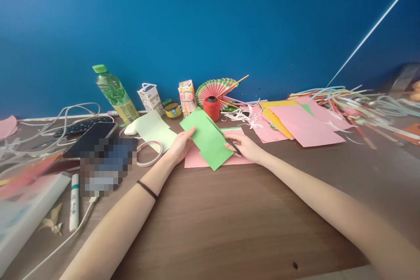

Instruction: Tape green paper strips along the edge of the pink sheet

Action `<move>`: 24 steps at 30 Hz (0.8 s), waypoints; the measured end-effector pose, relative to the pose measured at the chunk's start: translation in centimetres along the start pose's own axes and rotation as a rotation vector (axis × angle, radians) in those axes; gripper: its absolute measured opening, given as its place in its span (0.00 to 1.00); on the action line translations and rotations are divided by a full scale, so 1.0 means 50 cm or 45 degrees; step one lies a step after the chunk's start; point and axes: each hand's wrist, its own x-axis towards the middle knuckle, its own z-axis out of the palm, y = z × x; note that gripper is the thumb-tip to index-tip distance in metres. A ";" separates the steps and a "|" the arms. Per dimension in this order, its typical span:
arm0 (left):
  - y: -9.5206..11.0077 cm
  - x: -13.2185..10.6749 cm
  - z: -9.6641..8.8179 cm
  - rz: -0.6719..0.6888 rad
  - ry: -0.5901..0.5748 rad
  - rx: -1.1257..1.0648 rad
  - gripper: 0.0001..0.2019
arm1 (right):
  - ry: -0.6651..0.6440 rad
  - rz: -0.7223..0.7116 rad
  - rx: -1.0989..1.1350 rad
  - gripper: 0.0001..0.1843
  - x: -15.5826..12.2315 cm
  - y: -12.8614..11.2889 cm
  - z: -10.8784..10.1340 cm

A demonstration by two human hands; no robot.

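My left hand pinches the left edge of a green sheet of paper, thumb on top. The sheet is tilted above the table, with a stepped lower edge. In my right hand is a pair of black-handled scissors. Their dark blades lie along the right side of the green paper; how far they are spread is hard to make out. Beneath both hands lies a pink sheet, partly covered by the green one. Close to my left hand rests a pale green sheet.
At the back stand a green-capped bottle, a small carton, a red spool and a folded paper fan. Pink sheets and paper strips lie right. Phones, cables and a marker crowd the left.
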 end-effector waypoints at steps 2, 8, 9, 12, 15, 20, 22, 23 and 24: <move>0.001 0.000 0.002 0.013 0.048 -0.004 0.11 | 0.003 0.002 -0.001 0.20 0.000 -0.002 0.001; -0.004 0.003 -0.001 0.048 0.037 0.007 0.11 | -0.013 -0.003 -0.060 0.17 0.000 -0.002 -0.003; -0.005 0.003 -0.002 0.040 0.021 0.017 0.11 | -0.016 -0.004 -0.073 0.17 -0.001 -0.002 -0.004; -0.007 0.004 -0.004 0.013 -0.023 0.060 0.12 | -0.019 0.002 -0.089 0.15 -0.001 -0.006 -0.004; -0.007 0.003 -0.005 0.005 -0.062 0.102 0.14 | 0.007 -0.013 -0.092 0.15 -0.001 -0.013 -0.001; -0.005 -0.001 -0.002 -0.009 -0.092 0.121 0.14 | -0.004 -0.028 -0.075 0.16 -0.003 -0.022 0.002; -0.004 -0.002 -0.001 -0.016 -0.093 0.117 0.14 | -0.004 -0.042 -0.075 0.17 -0.003 -0.022 0.002; -0.003 -0.002 -0.001 -0.021 -0.094 0.116 0.14 | -0.004 -0.052 -0.077 0.17 -0.003 -0.021 0.002; -0.003 -0.002 -0.001 -0.025 -0.094 0.117 0.14 | -0.001 -0.061 -0.081 0.18 -0.003 -0.019 0.002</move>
